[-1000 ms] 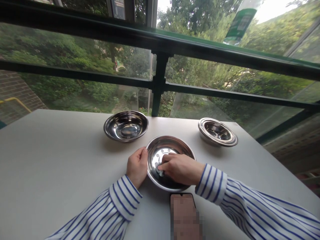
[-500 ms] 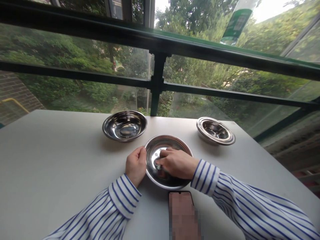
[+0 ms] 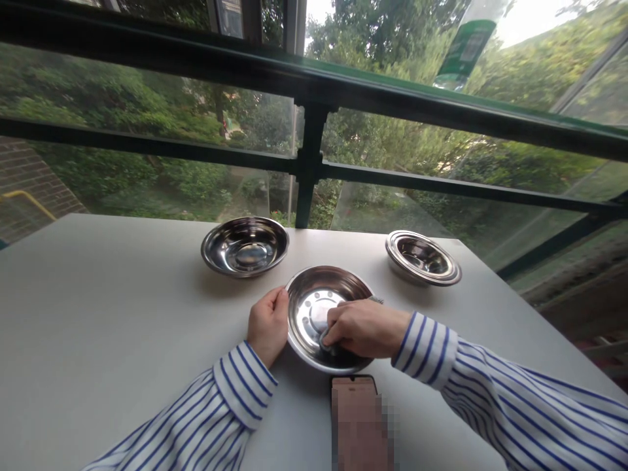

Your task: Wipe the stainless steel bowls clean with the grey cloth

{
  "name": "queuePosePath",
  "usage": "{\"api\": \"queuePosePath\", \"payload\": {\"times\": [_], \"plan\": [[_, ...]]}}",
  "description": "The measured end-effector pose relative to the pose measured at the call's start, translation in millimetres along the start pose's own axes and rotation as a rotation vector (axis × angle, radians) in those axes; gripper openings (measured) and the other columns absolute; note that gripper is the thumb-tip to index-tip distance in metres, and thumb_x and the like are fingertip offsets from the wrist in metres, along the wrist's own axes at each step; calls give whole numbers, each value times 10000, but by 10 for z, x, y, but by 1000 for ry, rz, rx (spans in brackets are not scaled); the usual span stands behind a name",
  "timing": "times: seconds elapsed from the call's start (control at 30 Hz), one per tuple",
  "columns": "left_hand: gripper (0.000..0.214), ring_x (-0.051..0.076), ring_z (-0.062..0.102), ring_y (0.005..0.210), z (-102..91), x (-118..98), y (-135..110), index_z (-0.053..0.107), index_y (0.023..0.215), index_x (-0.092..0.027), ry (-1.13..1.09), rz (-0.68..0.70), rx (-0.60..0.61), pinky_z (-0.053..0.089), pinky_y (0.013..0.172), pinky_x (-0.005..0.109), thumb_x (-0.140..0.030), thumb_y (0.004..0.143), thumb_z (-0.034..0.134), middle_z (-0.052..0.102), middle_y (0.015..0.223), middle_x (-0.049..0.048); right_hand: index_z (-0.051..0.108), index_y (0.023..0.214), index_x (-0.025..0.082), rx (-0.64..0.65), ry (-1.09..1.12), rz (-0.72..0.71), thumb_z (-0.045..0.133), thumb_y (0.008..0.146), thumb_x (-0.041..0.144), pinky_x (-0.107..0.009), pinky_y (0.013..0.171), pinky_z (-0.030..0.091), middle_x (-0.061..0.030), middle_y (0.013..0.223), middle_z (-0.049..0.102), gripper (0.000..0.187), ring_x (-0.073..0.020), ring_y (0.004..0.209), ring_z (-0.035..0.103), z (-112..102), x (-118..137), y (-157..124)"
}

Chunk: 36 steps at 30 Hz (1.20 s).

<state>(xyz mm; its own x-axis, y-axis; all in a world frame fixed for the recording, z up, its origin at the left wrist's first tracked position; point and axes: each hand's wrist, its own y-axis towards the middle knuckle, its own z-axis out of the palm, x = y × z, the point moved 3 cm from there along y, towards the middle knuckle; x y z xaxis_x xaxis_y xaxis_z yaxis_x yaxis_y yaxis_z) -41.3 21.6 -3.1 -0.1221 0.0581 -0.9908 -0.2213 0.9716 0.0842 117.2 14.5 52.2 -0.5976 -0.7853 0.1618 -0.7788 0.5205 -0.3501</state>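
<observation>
A shiny steel bowl with a ring of round marks in its base stands on the white table. My left hand is closed on its left rim, thumb on top. Inside the bowl, my right hand is closed with the fingers pressed down toward the base. A greyish cloth pokes out behind the knuckles and under the fingertips; most of it is hidden by the hand.
Another steel bowl sits at the back left. Stacked steel bowls stand at the back right. A phone lies in front of the bowl. Beyond the table runs a dark green railing with a bottle on it.
My right hand has moved to the right and slightly toward me inside the bowl, uncovering more of the marked base. The left hand keeps its hold on the rim.
</observation>
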Motion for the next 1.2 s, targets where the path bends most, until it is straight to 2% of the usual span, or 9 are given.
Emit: {"api": "queuePosePath", "payload": {"times": [0.13,0.3,0.37,0.5,0.63,0.73,0.9,1.03,1.2], "plan": [[283,182,582,664,-20,10,8,676,790,-121,0,2,-3,440,610,252,-334,785,491,673,697,49,655,1057,319,-98,-16,-19,468,822,178,-248,616,386,-30,965,632,332,-174,863,575,16,70,69],[281,184,600,675,-16,9,-10,678,785,-126,-7,-2,17,451,618,251,-333,785,488,688,711,52,678,1013,305,26,22,44,517,773,148,-249,652,399,-20,986,648,329,-177,882,588,-2,-7,-31],[281,186,600,678,-6,1,-16,677,780,-127,-9,-1,20,452,624,254,-332,785,485,684,707,50,681,1004,303,36,31,58,523,766,143,-250,663,398,-16,968,652,328,-176,876,592,-8,-34,-76],[285,174,572,632,0,-10,-16,665,752,-131,-2,5,22,439,579,248,-347,787,484,655,665,37,677,969,268,-68,22,42,494,812,185,-238,632,384,-29,918,632,254,-162,837,585,21,14,-5],[284,163,556,597,-14,5,-14,662,733,-136,14,13,30,432,572,244,-353,791,487,630,618,20,672,939,239,-175,-35,123,472,847,213,-247,655,393,-44,900,618,222,-166,824,575,22,40,211],[292,175,577,630,-15,21,-17,672,753,-138,15,19,36,444,609,253,-364,793,491,644,634,27,660,980,209,-221,-64,202,448,868,213,-268,677,404,-73,938,610,240,-195,868,568,-17,-55,301],[315,198,615,720,20,-2,-43,686,840,-133,0,17,36,463,656,265,-367,801,478,696,757,61,657,930,130,-258,-91,284,392,904,217,-298,705,399,-116,886,595,280,-212,841,561,-9,-229,246],[288,184,601,668,20,-15,-55,679,799,-129,16,8,3,451,617,253,-336,797,479,688,716,52,651,928,146,-255,-78,232,409,889,194,-282,710,384,-91,890,590,250,-188,822,543,41,-129,198],[284,170,569,628,-13,25,-17,670,759,-132,31,15,-11,432,589,248,-341,791,480,655,660,32,650,872,190,-181,19,-15,484,840,176,-242,678,364,-39,860,586,170,-131,744,516,98,112,165]]}}
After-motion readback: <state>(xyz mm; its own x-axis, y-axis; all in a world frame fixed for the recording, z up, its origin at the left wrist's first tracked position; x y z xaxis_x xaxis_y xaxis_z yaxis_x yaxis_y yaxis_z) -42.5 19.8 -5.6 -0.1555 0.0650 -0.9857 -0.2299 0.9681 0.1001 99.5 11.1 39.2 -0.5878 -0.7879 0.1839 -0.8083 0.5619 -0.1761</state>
